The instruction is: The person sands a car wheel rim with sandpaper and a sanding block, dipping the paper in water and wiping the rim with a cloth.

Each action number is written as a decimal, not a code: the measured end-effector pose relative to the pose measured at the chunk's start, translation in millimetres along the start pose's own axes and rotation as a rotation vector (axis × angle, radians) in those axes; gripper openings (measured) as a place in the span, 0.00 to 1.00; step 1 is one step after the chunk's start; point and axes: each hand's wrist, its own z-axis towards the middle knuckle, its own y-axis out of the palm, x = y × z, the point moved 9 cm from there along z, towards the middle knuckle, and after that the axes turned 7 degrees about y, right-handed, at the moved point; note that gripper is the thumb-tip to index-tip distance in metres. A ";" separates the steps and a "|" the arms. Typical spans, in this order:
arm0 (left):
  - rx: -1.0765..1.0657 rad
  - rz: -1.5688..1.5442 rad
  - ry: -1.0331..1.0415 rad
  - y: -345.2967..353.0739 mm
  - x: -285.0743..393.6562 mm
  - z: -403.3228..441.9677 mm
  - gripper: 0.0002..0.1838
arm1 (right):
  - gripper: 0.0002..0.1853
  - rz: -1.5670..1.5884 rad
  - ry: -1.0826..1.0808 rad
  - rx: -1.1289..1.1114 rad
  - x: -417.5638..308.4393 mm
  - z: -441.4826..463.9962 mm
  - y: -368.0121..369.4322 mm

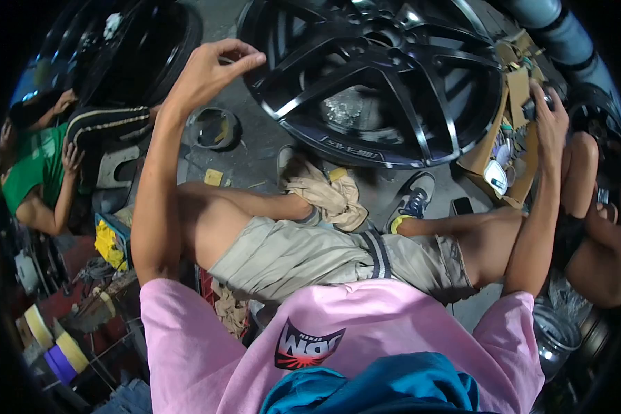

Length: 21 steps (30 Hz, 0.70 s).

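Observation:
A large black spoked wheel rim (386,76) lies in front of my legs. My left hand (224,65) hovers beside its left edge, fingers loosely curled and thumb apart, with nothing visible between them. Off the rim's right side, above a cardboard box (521,103), my right hand (550,114) has its fingers wrapped round a small dark object (529,109); its exact kind cannot be made out. Crumpled beige cloth (338,196) lies between my feet, below the rim.
A person in a green shirt (38,169) sits at the left, near another dark wheel (148,52) and a round container (214,129). Another person's bare knee (581,155) is close at right. A phone (462,205) lies by my leg; tape rolls (65,355) are lower left.

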 end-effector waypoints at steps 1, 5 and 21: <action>-0.019 -0.019 0.038 7.5 13.0 -1.3 0.28 | 0.32 -0.053 0.002 -0.022 -42.5 -21.4 4.1; -0.096 0.250 0.125 40.3 46.2 -7.8 0.40 | 0.28 0.068 -0.042 -0.064 -45.0 -26.5 15.7; -0.129 0.251 0.041 98.5 59.2 48.1 0.63 | 0.29 0.023 -0.160 0.089 -45.1 -63.5 -28.1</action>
